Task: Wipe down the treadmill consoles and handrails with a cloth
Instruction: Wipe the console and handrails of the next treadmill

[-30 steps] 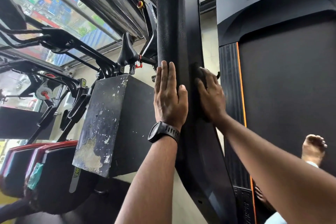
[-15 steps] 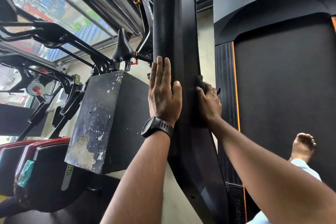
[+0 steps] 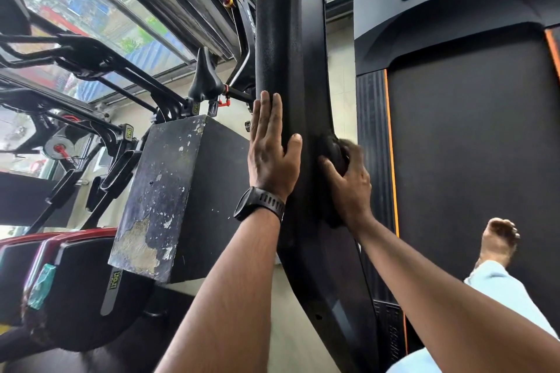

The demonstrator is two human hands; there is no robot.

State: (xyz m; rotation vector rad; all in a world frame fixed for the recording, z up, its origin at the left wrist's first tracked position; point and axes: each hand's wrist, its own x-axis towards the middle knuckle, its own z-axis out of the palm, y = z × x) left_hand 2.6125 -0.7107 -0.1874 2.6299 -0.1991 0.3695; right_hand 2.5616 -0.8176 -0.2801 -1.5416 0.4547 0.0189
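The left hand [image 3: 272,157] is bracing flat on the handrail [image 3: 288,39], grip released; right hand [image 3: 348,188] is grasping the cloth [image 3: 335,148] — firm overlapping strokes probably working best.

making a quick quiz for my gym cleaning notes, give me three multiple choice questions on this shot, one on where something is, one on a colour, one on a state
1. Where does the left hand rest?
A) flat on the black handrail
B) on a window
C) on the floor

2. What colour is the stripe beside the treadmill belt?
A) green
B) orange
C) white

3. What is the right hand doing?
A) hanging idle
B) holding a bottle
C) gripping a dark cloth against the handrail

Answers:
1 A, its straight fingers lie against the rail's left side.
2 B, a thin orange line runs down the belt's left edge.
3 C, its fingers curl round the cloth pressed on the rail.
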